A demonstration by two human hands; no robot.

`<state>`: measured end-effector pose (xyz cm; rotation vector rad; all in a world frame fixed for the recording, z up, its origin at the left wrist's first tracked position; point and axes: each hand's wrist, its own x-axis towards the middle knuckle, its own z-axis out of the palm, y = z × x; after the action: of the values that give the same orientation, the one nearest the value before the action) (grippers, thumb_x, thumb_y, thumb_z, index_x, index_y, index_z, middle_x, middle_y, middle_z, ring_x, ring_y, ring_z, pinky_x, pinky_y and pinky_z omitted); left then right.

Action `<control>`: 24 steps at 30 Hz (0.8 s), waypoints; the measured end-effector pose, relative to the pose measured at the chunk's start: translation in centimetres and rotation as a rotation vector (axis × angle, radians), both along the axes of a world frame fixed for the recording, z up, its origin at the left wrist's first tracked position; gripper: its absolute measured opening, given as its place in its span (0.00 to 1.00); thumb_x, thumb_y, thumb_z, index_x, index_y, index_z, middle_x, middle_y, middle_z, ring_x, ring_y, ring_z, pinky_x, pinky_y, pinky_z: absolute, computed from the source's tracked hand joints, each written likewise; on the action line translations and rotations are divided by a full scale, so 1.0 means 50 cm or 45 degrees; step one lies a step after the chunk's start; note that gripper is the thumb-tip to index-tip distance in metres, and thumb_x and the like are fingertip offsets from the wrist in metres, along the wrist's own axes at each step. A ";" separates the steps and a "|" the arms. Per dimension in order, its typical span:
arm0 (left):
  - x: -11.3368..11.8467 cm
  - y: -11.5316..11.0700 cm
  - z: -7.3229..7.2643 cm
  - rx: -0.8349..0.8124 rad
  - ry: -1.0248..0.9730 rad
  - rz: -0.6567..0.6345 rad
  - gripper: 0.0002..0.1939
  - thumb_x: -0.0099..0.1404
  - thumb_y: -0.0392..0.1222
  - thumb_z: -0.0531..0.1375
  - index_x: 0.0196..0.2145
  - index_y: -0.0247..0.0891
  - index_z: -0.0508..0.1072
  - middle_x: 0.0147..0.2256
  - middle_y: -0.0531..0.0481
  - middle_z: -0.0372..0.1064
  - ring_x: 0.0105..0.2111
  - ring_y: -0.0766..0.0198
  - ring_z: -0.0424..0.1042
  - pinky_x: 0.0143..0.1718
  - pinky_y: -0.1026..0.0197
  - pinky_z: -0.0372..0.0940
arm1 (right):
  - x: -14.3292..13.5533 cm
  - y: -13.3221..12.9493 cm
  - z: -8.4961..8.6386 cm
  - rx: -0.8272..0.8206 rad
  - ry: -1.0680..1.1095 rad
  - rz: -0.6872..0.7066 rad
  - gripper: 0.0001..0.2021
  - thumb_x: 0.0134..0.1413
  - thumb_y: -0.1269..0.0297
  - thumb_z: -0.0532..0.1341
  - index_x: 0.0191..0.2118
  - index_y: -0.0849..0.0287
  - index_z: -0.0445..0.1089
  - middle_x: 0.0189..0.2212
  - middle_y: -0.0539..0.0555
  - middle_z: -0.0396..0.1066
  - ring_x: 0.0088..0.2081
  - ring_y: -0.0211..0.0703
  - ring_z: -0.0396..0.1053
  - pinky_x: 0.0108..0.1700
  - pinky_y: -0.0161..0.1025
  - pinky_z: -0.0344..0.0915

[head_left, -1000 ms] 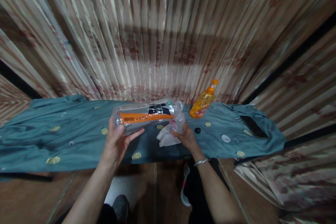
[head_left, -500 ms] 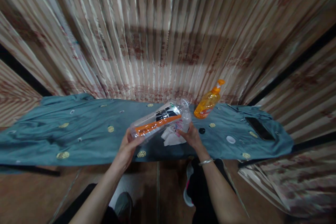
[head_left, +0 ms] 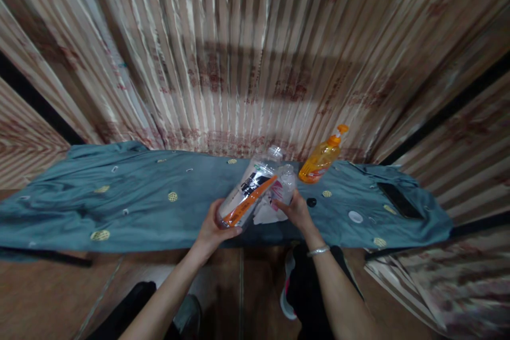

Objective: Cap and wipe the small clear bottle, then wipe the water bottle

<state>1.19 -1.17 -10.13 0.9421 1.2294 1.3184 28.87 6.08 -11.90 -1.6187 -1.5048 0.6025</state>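
Note:
A large clear plastic bottle [head_left: 247, 192] with a silver, black and orange label is gripped near its base by my left hand [head_left: 217, 227]. It leans with its uncapped neck up and to the right. My right hand [head_left: 295, 211] is wrapped round a smaller clear bottle [head_left: 285, 183] with a pink-marked label, which stands nearly upright just right of the big one. Below and between the two bottles shows a crumpled white tissue [head_left: 269, 213]; whether my right fingers touch it I cannot tell.
On the teal cloth-covered table [head_left: 139, 196] an orange pump bottle [head_left: 320, 162] stands to the right. Near it lie a black cap [head_left: 311, 202], a white cap [head_left: 355, 217] and a dark phone [head_left: 399, 201]. A striped curtain [head_left: 239, 64] hangs behind the table.
My left hand has moved right and tipped the large bottle more upright, bringing its base closer to the small bottle. The small bottle's neck now shows beside it.

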 end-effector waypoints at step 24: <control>-0.063 0.144 -0.066 0.008 0.510 0.307 0.41 0.39 0.53 0.78 0.50 0.45 0.69 0.44 0.47 0.77 0.47 0.45 0.78 0.55 0.43 0.71 | -0.008 -0.009 0.012 -0.035 0.028 -0.066 0.25 0.44 0.55 0.73 0.49 0.54 0.72 0.40 0.58 0.85 0.44 0.63 0.83 0.47 0.55 0.80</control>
<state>-1.97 6.01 -13.41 1.1255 1.6897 1.3585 28.49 5.62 -11.32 -1.6616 -1.4402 0.6131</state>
